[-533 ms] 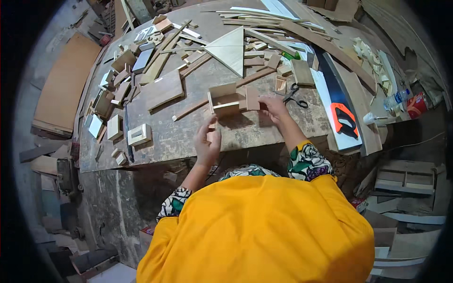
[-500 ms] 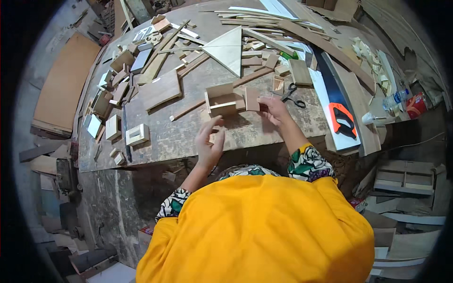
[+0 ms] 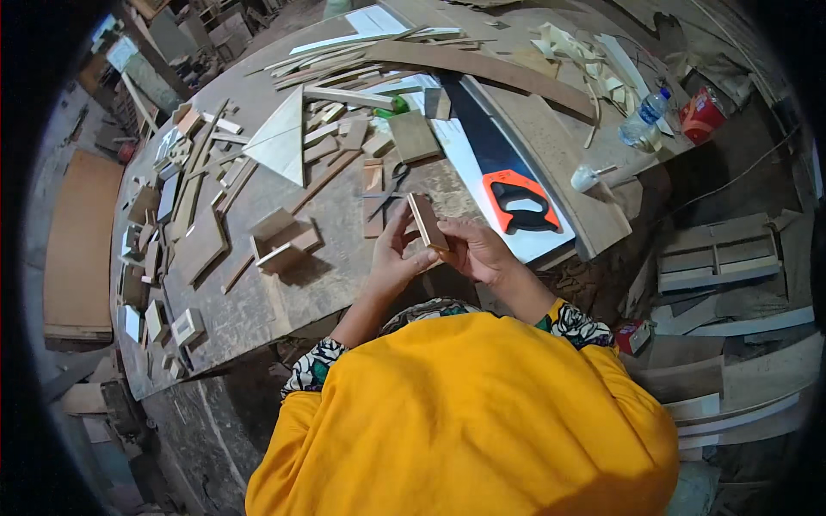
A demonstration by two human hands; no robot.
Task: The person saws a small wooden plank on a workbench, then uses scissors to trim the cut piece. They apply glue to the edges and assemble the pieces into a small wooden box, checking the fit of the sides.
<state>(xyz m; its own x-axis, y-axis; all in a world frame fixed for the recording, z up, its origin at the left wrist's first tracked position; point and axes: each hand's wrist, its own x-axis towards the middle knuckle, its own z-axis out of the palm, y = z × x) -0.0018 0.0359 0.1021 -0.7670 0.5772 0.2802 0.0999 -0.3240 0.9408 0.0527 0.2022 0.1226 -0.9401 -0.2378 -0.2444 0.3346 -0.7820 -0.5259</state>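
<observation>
Over the front edge of the workbench (image 3: 335, 273), my left hand (image 3: 394, 256) and my right hand (image 3: 478, 249) both grip a small rectangular wooden block (image 3: 428, 222), tilted upward between them. The left fingers and thumb press its left side and lower end; the right fingers close on its right side. To the left stands a small open wooden box (image 3: 274, 225) with thin walls. Just beyond my hands lie dark-handled scissors (image 3: 397, 179), beside a small wooden piece (image 3: 372, 175).
A handsaw with an orange handle (image 3: 492, 191) lies on a white board (image 3: 456, 155) at right. Wood strips (image 3: 344, 58), a pale triangular panel (image 3: 286, 142) and small offcuts crowd the bench. A water bottle (image 3: 644, 119) and a white cup (image 3: 584, 178) stand farther right.
The view has turned right, so the bench appears shifted left. My right hand has brought the wooden piece away from the open box, and my left hand has joined it in gripping the piece.
</observation>
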